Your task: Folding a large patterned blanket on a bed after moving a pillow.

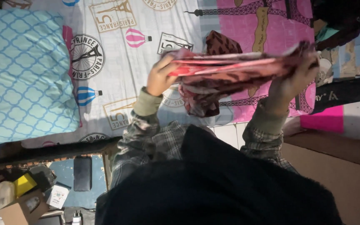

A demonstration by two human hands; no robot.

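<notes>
A red, pink and dark patterned cloth is stretched between both hands above the bed. My left hand grips its left end, fingers curled over the folded edge. At the right end, my right hand pinches the cloth. Part of the cloth hangs down in a bunch between my forearms. Both sleeves are plaid with olive cuffs. Behind the cloth lies a brown spotted fabric piece on the bed.
The bed has a printed sheet of white and pink. A light blue patterned pillow lies at the left. A dark garment sits at top right. On the floor at lower left are a phone and small boxes.
</notes>
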